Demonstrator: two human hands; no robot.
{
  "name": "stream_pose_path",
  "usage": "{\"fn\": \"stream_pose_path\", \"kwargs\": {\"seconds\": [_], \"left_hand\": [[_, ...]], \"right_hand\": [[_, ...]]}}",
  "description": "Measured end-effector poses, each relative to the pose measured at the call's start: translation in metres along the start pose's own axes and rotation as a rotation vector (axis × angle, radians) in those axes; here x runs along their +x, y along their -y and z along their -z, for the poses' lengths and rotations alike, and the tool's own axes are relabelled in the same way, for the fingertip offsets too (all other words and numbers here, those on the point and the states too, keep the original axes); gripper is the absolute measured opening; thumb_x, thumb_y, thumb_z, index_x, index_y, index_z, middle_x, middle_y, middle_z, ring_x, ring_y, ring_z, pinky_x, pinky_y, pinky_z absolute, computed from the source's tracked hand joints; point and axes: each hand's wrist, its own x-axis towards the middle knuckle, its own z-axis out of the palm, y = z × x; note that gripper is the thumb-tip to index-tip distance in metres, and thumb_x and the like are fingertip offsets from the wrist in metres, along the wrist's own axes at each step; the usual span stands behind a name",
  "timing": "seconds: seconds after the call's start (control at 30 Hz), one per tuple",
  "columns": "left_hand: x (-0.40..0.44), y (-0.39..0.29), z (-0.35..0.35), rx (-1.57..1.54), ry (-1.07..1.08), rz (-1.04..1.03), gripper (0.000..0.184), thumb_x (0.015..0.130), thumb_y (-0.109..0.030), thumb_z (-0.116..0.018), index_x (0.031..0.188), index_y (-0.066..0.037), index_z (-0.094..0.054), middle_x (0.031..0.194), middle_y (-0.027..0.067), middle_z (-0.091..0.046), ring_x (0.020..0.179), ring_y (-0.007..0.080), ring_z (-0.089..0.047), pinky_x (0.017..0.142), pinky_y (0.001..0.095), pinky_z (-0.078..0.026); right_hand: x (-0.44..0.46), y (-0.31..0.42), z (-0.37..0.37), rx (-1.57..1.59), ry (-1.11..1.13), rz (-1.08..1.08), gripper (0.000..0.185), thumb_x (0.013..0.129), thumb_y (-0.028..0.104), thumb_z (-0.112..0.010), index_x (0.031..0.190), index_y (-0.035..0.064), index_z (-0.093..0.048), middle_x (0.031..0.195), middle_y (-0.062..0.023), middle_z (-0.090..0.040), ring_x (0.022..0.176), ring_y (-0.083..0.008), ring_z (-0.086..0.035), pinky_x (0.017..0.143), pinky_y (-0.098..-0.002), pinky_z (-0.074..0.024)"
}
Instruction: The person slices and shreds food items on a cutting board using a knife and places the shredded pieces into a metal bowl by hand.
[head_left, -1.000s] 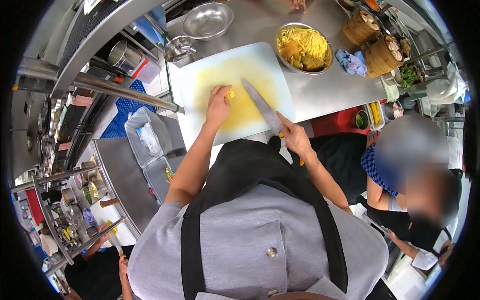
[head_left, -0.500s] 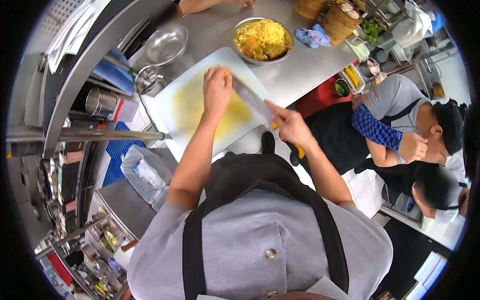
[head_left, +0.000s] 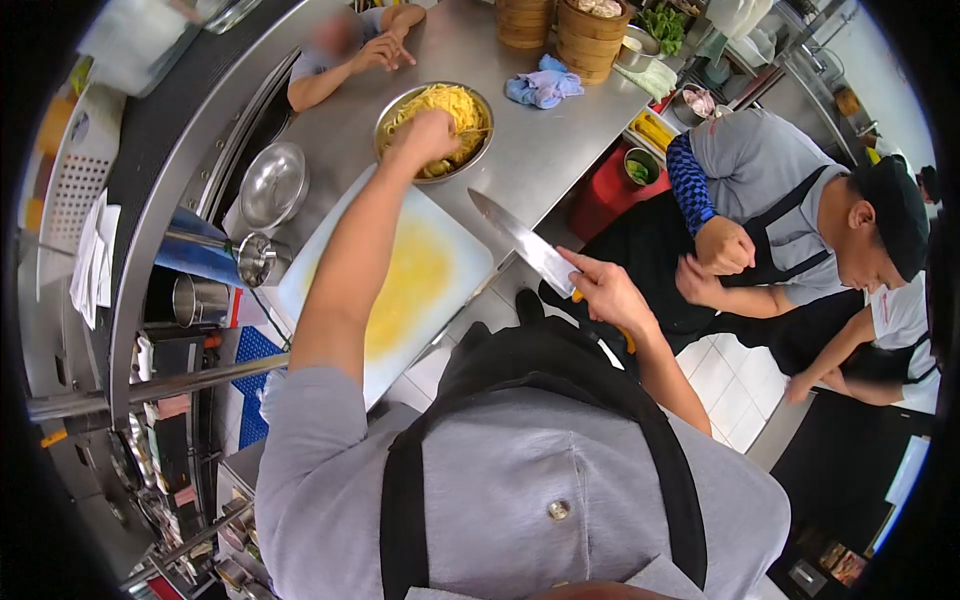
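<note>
My left hand [head_left: 425, 138] is down in the steel bowl [head_left: 380, 128], with its fingertips hidden against the yellow shreds [head_left: 445, 100] heaped there. Whether those fingers grip any shreds cannot be seen. In my right hand [head_left: 608, 290] is a kitchen knife [head_left: 528, 240], its broad blade slanting up and left past the near right corner of the white cutting board [head_left: 455, 250]. The blade is held in the air, apart from the bowl. A wide yellow stain covers the middle of the board, which lies beneath my left forearm.
A second metal bowl [head_left: 272, 187] sits left of the board. Bamboo steamers [head_left: 588, 45] and a blue cloth [head_left: 545, 85] are at the back. One person's hands [head_left: 385, 50] rest across the table; a co-worker [head_left: 770, 150] stands close on my right, beside a red bin [head_left: 610, 200].
My left hand has gone from the board, beside the blade, to the bowl of yellow shreds. The knife has come off the board, still in my right hand. My view has shifted.
</note>
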Motion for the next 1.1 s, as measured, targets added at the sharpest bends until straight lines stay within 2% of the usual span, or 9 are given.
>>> {"fn": "stream_pose_path", "kwargs": {"seconds": [0.03, 0.13, 0.2, 0.27, 0.47, 0.57, 0.7, 0.87, 1.1], "left_hand": [[-0.009, -0.013, -0.008, 0.089, -0.002, 0.030, 0.037, 0.086, -0.032, -0.078, 0.115, -0.008, -0.076, 0.115, 0.0226, -0.074, 0.108, 0.0397, -0.072, 0.097, 0.0484, -0.056], [-0.016, -0.026, -0.029, 0.196, -0.090, 0.049, 0.045, 0.083, -0.034, -0.081, 0.115, -0.004, -0.075, 0.112, 0.0249, -0.074, 0.106, 0.0410, -0.072, 0.096, 0.0479, -0.056], [-0.009, -0.024, -0.043, 0.202, -0.163, 0.048, 0.048, 0.081, -0.035, -0.083, 0.115, -0.002, -0.075, 0.109, 0.0257, -0.075, 0.104, 0.0418, -0.072, 0.094, 0.0470, -0.057], [0.001, -0.016, -0.048, 0.004, -0.183, 0.132, 0.047, 0.081, -0.034, -0.085, 0.118, -0.006, -0.074, 0.115, 0.0257, -0.073, 0.108, 0.0424, -0.070, 0.096, 0.0472, -0.056], [0.004, -0.024, -0.018, -0.050, 0.008, 0.156, 0.049, 0.081, -0.035, -0.085, 0.119, -0.006, -0.074, 0.121, 0.0252, -0.071, 0.115, 0.0414, -0.068, 0.099, 0.0476, -0.055], [-0.002, -0.027, -0.033, 0.135, -0.035, 0.089, 0.052, 0.081, -0.036, -0.083, 0.121, -0.005, -0.073, 0.122, 0.0255, -0.071, 0.118, 0.0400, -0.067, 0.101, 0.0470, -0.054], [-0.007, -0.020, -0.041, 0.051, -0.123, 0.044, 0.060, 0.082, -0.037, -0.081, 0.132, -0.006, -0.070, 0.128, 0.0255, -0.069, 0.119, 0.0401, -0.066, 0.104, 0.0464, -0.053], [-0.007, -0.007, -0.035, 0.026, -0.097, 0.023, 0.059, 0.082, -0.039, -0.082, 0.130, -0.007, -0.073, 0.126, 0.0249, -0.071, 0.120, 0.0388, -0.066, 0.105, 0.0457, -0.053], [-0.019, 0.012, 0.001, -0.212, -0.124, 0.049, 0.060, 0.084, -0.048, -0.081, 0.120, 0.000, -0.075, 0.103, 0.0231, -0.076, 0.095, 0.0356, -0.074, 0.086, 0.0411, -0.056]], "right_hand": [[0.005, -0.010, -0.002, -0.059, -0.009, 0.071, 0.050, 0.100, 0.016, -0.059, 0.150, 0.0208, -0.059, 0.075, -0.0168, -0.066, 0.065, -0.0232, -0.067, 0.071, -0.0392, -0.0539], [0.019, -0.011, -0.001, -0.123, -0.002, 0.227, 0.050, 0.101, 0.013, -0.060, 0.150, 0.0202, -0.059, 0.067, -0.0130, -0.057, 0.053, -0.0151, -0.056, 0.058, -0.0363, -0.0489], [0.028, -0.006, 0.000, -0.139, -0.005, 0.300, 0.049, 0.101, 0.014, -0.060, 0.149, 0.0200, -0.059, 0.069, -0.0178, -0.058, 0.058, -0.0219, -0.059, 0.065, -0.0393, -0.0499], [0.037, 0.006, 0.003, -0.250, 0.107, 0.249, 0.048, 0.099, 0.017, -0.058, 0.147, 0.0224, -0.061, 0.100, -0.0248, -0.074, 0.092, -0.0429, -0.071, 0.086, -0.0476, -0.0550], [0.054, 0.011, -0.015, -0.314, 0.179, 0.326, 0.048, 0.100, 0.018, -0.057, 0.147, 0.0238, -0.061, 0.103, -0.0214, -0.076, 0.093, -0.0420, -0.072, 0.086, -0.0492, -0.0571], [0.058, 0.011, -0.032, -0.287, 0.236, 0.365, 0.049, 0.098, 0.019, -0.058, 0.147, 0.0266, -0.061, 0.101, -0.0201, -0.076, 0.092, -0.0410, -0.073, 0.086, -0.0494, -0.0574], [0.060, 0.013, -0.047, -0.254, 0.273, 0.374, 0.051, 0.098, 0.019, -0.058, 0.148, 0.0257, -0.060, 0.101, -0.0203, -0.076, 0.092, -0.0411, -0.073, 0.085, -0.0486, -0.0575], [0.058, 0.020, -0.059, -0.178, 0.324, 0.400, 0.051, 0.097, 0.018, -0.057, 0.149, 0.0234, -0.060, 0.103, -0.0220, -0.075, 0.095, -0.0394, -0.073, 0.088, -0.0460, -0.0567], [0.058, 0.026, -0.074, -0.184, 0.281, 0.406, 0.050, 0.098, 0.018, -0.059, 0.148, 0.0227, -0.060, 0.103, -0.0237, -0.075, 0.096, -0.0392, -0.073, 0.090, -0.0450, -0.0564]]}}
